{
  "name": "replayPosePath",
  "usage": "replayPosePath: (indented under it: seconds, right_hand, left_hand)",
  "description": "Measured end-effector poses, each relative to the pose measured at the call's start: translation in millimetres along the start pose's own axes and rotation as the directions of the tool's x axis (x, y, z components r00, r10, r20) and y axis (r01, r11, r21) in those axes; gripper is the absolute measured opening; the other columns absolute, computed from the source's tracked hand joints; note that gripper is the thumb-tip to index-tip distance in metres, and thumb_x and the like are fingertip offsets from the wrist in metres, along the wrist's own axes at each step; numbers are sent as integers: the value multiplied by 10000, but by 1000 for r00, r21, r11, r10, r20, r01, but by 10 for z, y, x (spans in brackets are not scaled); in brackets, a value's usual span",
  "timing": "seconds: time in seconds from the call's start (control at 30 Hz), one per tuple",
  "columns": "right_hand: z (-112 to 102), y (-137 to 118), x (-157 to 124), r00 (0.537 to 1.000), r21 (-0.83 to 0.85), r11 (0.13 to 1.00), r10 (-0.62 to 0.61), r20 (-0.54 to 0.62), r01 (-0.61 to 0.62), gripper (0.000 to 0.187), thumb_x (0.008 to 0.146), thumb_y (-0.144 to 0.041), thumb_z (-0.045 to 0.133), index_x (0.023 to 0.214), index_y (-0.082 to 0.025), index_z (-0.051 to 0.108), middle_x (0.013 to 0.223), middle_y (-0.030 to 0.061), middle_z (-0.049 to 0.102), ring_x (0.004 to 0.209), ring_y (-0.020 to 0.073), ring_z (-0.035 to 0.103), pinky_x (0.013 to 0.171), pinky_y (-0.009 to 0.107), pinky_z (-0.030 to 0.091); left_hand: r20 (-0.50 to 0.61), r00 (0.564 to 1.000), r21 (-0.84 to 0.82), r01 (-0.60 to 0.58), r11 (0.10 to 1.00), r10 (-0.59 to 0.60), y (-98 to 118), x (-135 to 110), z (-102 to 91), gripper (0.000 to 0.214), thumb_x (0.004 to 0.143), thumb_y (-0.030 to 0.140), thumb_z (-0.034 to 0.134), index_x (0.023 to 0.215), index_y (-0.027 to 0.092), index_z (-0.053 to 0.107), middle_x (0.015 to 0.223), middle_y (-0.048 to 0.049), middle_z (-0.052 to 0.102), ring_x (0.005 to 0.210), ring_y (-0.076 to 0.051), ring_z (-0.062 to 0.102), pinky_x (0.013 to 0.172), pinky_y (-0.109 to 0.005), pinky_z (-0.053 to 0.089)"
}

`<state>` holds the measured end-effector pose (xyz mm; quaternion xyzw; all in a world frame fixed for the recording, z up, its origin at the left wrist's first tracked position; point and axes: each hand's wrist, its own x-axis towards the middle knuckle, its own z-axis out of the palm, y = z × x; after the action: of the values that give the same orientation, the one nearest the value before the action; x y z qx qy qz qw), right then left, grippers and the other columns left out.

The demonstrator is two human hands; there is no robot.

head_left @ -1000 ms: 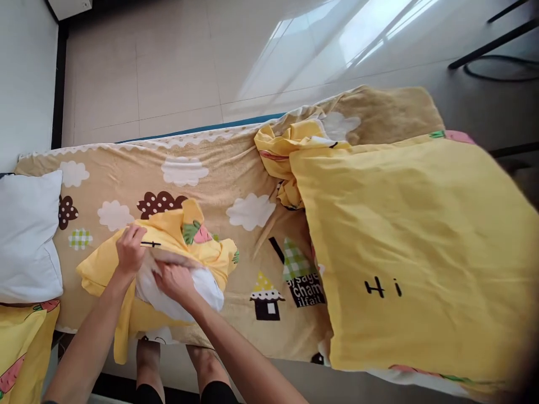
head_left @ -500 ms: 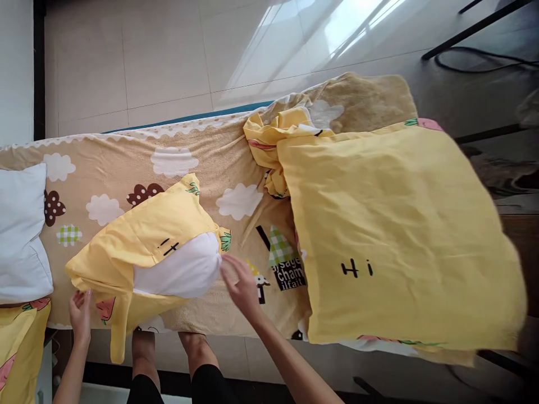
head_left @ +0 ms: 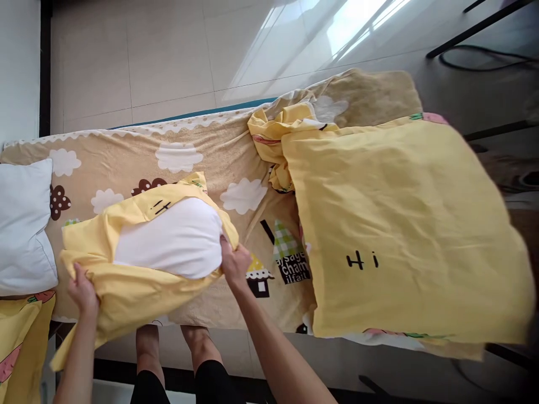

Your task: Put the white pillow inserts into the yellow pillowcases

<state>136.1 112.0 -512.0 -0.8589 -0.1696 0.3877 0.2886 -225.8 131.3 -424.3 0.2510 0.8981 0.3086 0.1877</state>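
In front of me lies a yellow pillowcase (head_left: pixel 147 297) with a long opening, and a white pillow (head_left: pixel 168 238) shows through it. My left hand (head_left: pixel 83 289) grips the case's edge at its left end, fingers closed on the cloth. At the right end my right hand (head_left: pixel 234 259) is closed on the case's edge, its fingers against the pillow's end and partly hidden there. A strip of yellow cloth hangs below my left wrist. Green leaf prints mark the case's upper right corner.
A patterned beige blanket (head_left: pixel 214 146) covers the bench-like bed. To the right lies a large yellow "Hi" cushion (head_left: pixel 400 224), with crumpled yellow cloth (head_left: pixel 273 132) beside it. Another white pillow (head_left: pixel 25 230) and a yellow cloth (head_left: pixel 25 336) are at the left edge. Tiled floor (head_left: pixel 168 62) lies beyond.
Both hands have closed on the pillowcase. Its opening is spread wider, so more of the white pillow shows. The hanging strip has swung to the left.
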Motion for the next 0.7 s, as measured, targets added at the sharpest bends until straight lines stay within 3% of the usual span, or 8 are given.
replayPosePath:
  seconds: [0.1,0.17,0.27,0.33,0.43,0.5,0.6,0.7]
  right_hand:
    - [-387,55,-161,996,-346,937,-68,-50,47,453,797,-589,490,797,-167,656,741,135,674,731,269,591,702,371,431]
    - [-477,162,-246,996,-554,832,-72,-44,35,406,823,-472,495,1034,-168,664,823,134,694,769,285,620,736,401,444]
    - [-346,343,-268,1000,-640,769,-20,-12,8,430,826,-336,503,1201,-161,620,981,197,697,845,319,651,758,460,467]
    - [-172,435,-222,1000,-628,778,-2,9,7,368,832,-300,493,1118,-145,667,987,237,687,853,344,659,740,484,472]
    - [35,504,-158,1000,-586,811,-2,-10,-4,372,862,-340,482,1098,-140,687,918,233,686,835,361,662,714,486,469]
    - [67,507,-156,999,-557,831,-41,-31,17,407,875,-360,468,1170,-164,668,965,217,688,862,344,656,730,465,466]
    - [-120,455,-180,990,-534,840,-138,-30,100,422,831,-333,489,1192,-206,669,1069,192,684,907,316,633,753,427,451]
    - [-562,372,-163,976,-530,832,-217,-38,164,449,720,-305,540,1130,-212,699,972,130,694,856,282,618,723,376,431]
  left_hand:
    - [-82,996,-242,-38,969,19,339,39,-395,492,746,643,655,787,160,577,775,-21,591,727,-144,572,685,-280,499]
    - [28,1000,-385,9,923,2,371,51,-518,504,648,605,766,803,152,610,775,-13,611,705,-133,576,672,-267,513]
    - [265,962,-282,140,949,-63,59,91,-446,558,572,637,782,789,152,613,747,-27,628,700,-171,605,666,-312,538]
    - [292,952,-62,110,992,-88,-297,112,-316,545,603,676,731,690,163,572,648,-19,583,648,-178,587,642,-328,528]
    - [213,976,154,15,988,-48,-789,112,-197,507,727,660,621,589,188,496,560,-8,507,613,-182,545,649,-347,506]
    - [125,992,196,-10,980,-15,-959,118,-210,456,793,596,556,576,207,455,551,-9,481,632,-195,528,703,-380,502]
    - [-45,997,231,-47,972,59,-902,203,-331,356,851,493,449,615,227,427,585,-13,466,690,-212,515,802,-416,492]
    - [-140,981,210,-102,972,133,-597,361,-569,316,848,472,413,662,221,459,639,-17,485,733,-209,512,833,-390,490]
